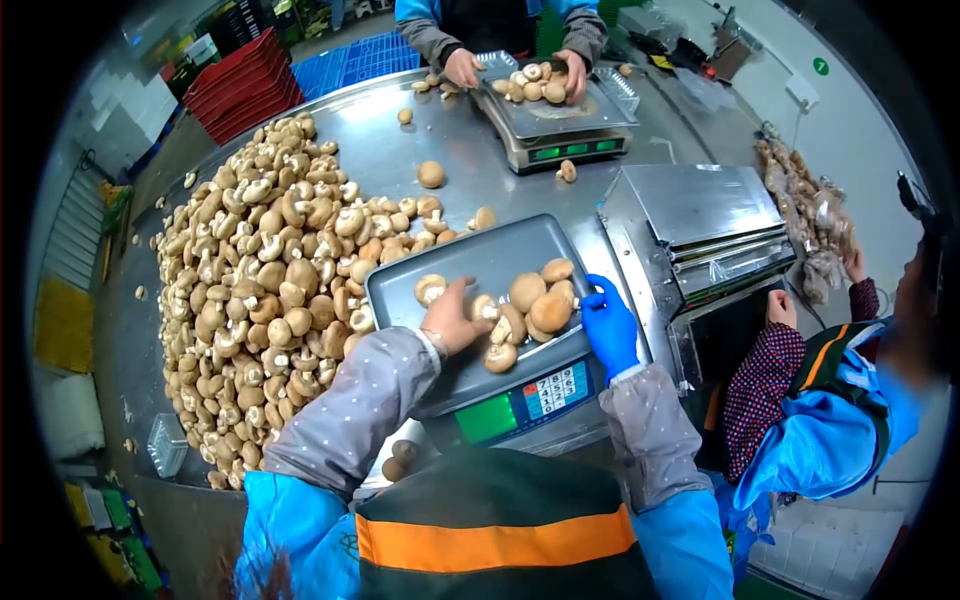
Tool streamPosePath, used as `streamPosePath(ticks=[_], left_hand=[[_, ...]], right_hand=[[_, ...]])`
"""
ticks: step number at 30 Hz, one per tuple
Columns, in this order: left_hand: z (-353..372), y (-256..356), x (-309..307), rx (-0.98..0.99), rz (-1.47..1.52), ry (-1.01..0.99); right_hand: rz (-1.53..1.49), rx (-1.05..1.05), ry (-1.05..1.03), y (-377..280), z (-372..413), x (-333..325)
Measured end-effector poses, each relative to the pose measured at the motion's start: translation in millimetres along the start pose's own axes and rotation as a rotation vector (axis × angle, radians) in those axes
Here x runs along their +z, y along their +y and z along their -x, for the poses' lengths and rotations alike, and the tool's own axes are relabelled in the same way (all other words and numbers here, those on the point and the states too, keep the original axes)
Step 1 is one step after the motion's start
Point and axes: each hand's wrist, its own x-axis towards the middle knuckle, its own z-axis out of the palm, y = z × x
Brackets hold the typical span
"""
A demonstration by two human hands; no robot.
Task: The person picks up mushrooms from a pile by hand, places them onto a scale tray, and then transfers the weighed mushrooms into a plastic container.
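Observation:
My left hand, bare, reaches over the grey scale tray, its fingers bent around the cap of a mushroom. Another mushroom lies just beyond that hand. My right hand, in a blue glove, is at the tray's right edge with its fingertips near a group of mushrooms; whether it grips anything is hard to tell. Below the tray are the scale's green display and keypad. A large heap of mushrooms spreads over the metal table on the left.
Across the table a person's hands hold mushrooms over a second scale. A metal machine stands right of my tray, with another person's sleeve beside it. Red crates stand behind; a clear plastic box sits lower left.

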Motion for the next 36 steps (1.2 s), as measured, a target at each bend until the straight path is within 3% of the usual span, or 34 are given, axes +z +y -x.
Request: streamPosePath(ticks=[3, 6, 8, 9, 10, 13, 17, 20, 22, 23, 24, 26, 29, 30, 32, 33, 36], left_hand=[[15, 10, -39, -0.029, -0.114, -0.107], [25, 7, -61, 0.162, -0.525, 0.151], [17, 1, -64, 0.147, -0.686, 0.161], [6, -17, -59, 0.272, -0.643, 0.266], [-4, -23, -58, 0.274, -0.536, 0.249], [-29, -21, -58, 0.295, -0.494, 0.350], [-52, -20, -54, 0.379, -0.395, 0.348], [-20, 18, -49, 0.017, 0.671, 0.355], [23, 39, -48, -0.053, 0.950, 0.091], [41, 39, -30, 0.002, 0.737, 0.104], [55, 36, -20, 0.100, 0.078, 0.163], [63, 18, -1, 0.156, -0.017, 0.228], [73, 15, 0, 0.034, -0.083, 0.444], [73, 7, 2, -0.046, -0.014, 0.394], [61, 1, -3, -0.153, 0.264, 0.146], [48, -17, 7, -0.067, 0.345, 0.063], [41, 3, 12, -0.048, 0.154, 0.125]], right_hand=[[0.076, 0.022, -0.105, 14, 12, 3], [0.335, -0.097, -0.065, 13, 14, 2], [0.234, -0.128, -0.155, -6, 8, -14], [0.112, -0.291, -0.126, -12, 2, -13], [-0.011, -0.459, -0.093, -17, -2, -12], [-0.008, -0.644, -0.151, -38, 4, -5], [0.128, -0.664, -0.174, -18, 9, 27], [0.094, -0.671, -0.140, -18, 9, 30], [0.086, -0.663, -0.114, -16, 11, 32], [0.087, -0.653, -0.109, -16, 12, 33], [0.089, -0.650, -0.104, -16, 12, 33], [0.018, -0.606, -0.093, -20, 13, 32], [-0.141, -0.383, -0.065, -21, 17, 19], [-0.158, -0.265, -0.056, -16, 12, 14], [-0.084, -0.228, -0.211, -1, 2, 24], [-0.088, -0.242, -0.172, -1, 1, 28], [-0.199, -0.234, 0.015, 7, -3, 45]])
